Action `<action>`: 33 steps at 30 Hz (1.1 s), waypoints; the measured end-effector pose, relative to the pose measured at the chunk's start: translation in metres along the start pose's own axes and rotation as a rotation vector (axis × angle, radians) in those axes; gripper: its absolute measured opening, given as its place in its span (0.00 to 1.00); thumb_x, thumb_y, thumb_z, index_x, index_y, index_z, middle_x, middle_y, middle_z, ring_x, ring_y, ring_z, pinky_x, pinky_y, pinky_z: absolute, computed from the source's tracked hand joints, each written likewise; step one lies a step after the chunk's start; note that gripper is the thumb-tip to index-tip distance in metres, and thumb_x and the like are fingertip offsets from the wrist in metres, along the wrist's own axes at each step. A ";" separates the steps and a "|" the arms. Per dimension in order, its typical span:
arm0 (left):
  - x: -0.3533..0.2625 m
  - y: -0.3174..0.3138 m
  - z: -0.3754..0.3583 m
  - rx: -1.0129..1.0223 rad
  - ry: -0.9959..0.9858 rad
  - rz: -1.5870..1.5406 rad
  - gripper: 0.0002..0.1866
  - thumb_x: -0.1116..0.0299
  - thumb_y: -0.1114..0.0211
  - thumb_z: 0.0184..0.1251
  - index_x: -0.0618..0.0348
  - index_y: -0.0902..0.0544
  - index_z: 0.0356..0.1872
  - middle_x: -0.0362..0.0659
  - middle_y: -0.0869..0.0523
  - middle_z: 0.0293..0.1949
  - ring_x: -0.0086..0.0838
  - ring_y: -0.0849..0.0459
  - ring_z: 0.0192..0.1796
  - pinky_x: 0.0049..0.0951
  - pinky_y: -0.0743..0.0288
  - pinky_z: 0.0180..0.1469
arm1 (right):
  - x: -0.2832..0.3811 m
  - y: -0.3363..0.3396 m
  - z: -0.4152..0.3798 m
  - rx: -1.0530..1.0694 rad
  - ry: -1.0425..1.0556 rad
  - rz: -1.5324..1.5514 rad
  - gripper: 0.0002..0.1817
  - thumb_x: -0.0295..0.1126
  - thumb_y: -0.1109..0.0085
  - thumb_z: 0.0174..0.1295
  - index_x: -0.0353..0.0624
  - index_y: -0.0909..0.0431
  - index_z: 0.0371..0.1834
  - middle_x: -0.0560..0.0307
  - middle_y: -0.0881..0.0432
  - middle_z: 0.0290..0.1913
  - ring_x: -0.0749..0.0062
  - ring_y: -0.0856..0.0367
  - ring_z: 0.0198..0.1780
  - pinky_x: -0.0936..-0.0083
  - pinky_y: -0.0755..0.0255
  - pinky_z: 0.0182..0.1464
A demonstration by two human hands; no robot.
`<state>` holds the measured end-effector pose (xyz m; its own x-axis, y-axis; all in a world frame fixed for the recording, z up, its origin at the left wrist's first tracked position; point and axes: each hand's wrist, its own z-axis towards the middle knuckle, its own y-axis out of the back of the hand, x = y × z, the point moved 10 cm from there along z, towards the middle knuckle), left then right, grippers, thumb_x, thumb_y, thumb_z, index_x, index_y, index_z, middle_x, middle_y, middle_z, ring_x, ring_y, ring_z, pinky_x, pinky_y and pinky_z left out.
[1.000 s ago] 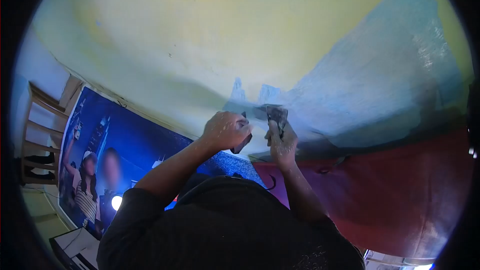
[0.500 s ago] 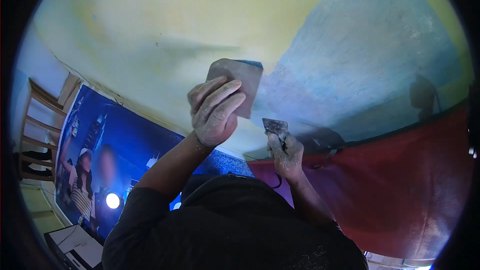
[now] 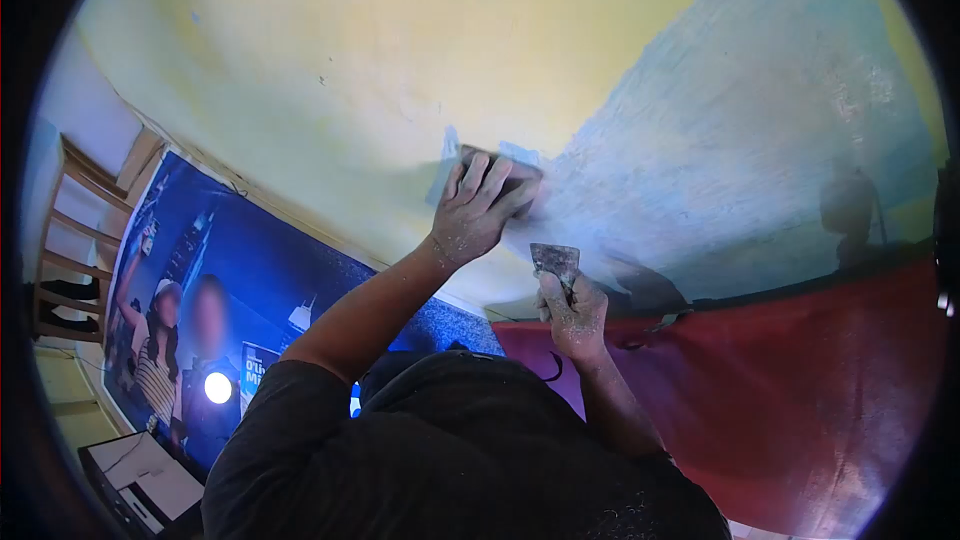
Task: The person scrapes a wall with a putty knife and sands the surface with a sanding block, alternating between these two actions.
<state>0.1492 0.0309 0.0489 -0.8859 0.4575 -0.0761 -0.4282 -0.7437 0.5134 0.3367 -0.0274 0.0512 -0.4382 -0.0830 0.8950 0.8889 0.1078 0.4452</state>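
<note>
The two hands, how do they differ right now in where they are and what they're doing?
The left hand is raised higher, fingers spread flat, pressing a scraper blade against the wall. The right hand sits lower, curled in a closed grip around a smaller putty knife, which points up and looks clear of the wall. Both hands are dusted with pale powder.

My left hand (image 3: pixel 478 210) pressed a flat blade (image 3: pixel 497 162) against the wall (image 3: pixel 380 50), the blade just beyond my fingertips. My right hand (image 3: pixel 572 310) gripped a small scraper (image 3: pixel 554 260), which stood above my fingers.
</note>
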 end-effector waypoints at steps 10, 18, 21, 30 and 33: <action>0.019 0.002 -0.043 -0.047 0.012 -0.096 0.25 0.63 0.27 0.68 0.38 0.11 0.67 0.54 0.22 0.73 0.58 0.27 0.75 0.66 0.33 0.78 | 0.008 0.002 -0.001 0.021 0.011 0.037 0.16 0.36 0.38 0.87 0.38 0.18 0.38 0.64 0.16 0.27 0.86 0.23 0.26 0.80 0.30 0.29; -0.013 0.023 0.012 -0.193 -0.042 0.077 0.23 0.53 0.27 0.71 0.29 0.11 0.66 0.48 0.21 0.73 0.53 0.28 0.77 0.62 0.36 0.79 | 0.017 -0.005 -0.002 -0.020 0.069 0.134 0.13 0.36 0.39 0.87 0.35 0.15 0.51 0.63 0.15 0.30 0.86 0.23 0.27 0.81 0.31 0.29; -0.008 0.007 -0.025 -0.174 -0.116 0.061 0.23 0.51 0.28 0.71 0.27 0.11 0.67 0.44 0.20 0.72 0.50 0.27 0.77 0.59 0.32 0.74 | 0.012 -0.005 -0.004 -0.011 0.062 0.135 0.13 0.36 0.40 0.88 0.35 0.15 0.51 0.62 0.14 0.31 0.85 0.23 0.27 0.81 0.31 0.30; 0.025 -0.006 -0.069 0.094 -0.378 0.017 0.27 0.56 0.34 0.72 0.22 0.13 0.71 0.27 0.16 0.69 0.27 0.23 0.72 0.42 0.34 0.76 | 0.006 -0.003 0.000 0.015 0.015 0.121 0.14 0.36 0.41 0.88 0.35 0.15 0.51 0.62 0.15 0.30 0.85 0.23 0.27 0.81 0.30 0.30; 0.008 0.031 -0.010 -0.011 -0.321 0.004 0.27 0.56 0.29 0.66 0.27 0.11 0.68 0.33 0.15 0.66 0.33 0.21 0.68 0.43 0.31 0.69 | 0.007 -0.006 -0.004 0.007 0.014 0.158 0.14 0.37 0.40 0.88 0.35 0.15 0.51 0.62 0.15 0.30 0.85 0.23 0.27 0.80 0.31 0.29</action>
<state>0.1274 0.0066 0.0559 -0.7869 0.5838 0.1998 -0.4284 -0.7499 0.5041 0.3284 -0.0328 0.0546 -0.2912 -0.0787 0.9534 0.9456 0.1276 0.2993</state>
